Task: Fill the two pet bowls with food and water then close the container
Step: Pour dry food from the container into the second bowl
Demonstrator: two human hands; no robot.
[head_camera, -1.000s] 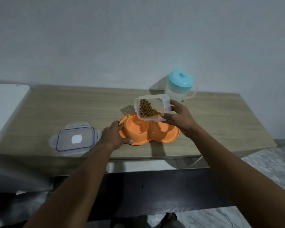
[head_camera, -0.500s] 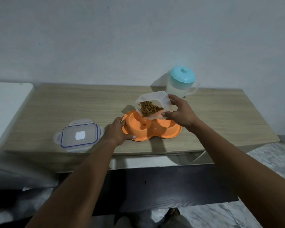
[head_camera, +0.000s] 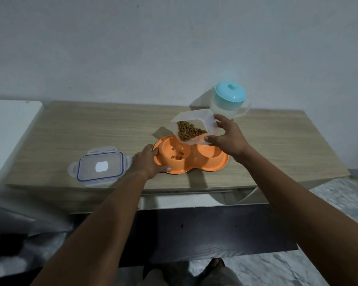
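While the right hand [head_camera: 227,141] grips the clear rectangular plastic container [head_camera: 196,125] tilted over the orange double pet bowl [head_camera: 191,159], brown kibble [head_camera: 189,132] is heaped at its lowered corner and a few pieces lie in the left well. Left hand [head_camera: 148,164] clasps the bowl's left rim, thumb along the front edge. Clear blue-sealed lid [head_camera: 100,166] lies flat to the left; teal-lidded translucent pitcher [head_camera: 229,103] stands behind on the light wooden table [head_camera: 91,131].

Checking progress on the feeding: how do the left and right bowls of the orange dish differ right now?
The left bowl holds a few kibble pieces; the right bowl shows none. The tilted container pours toward the left bowl, not the right bowl. Both are orange, one dish.
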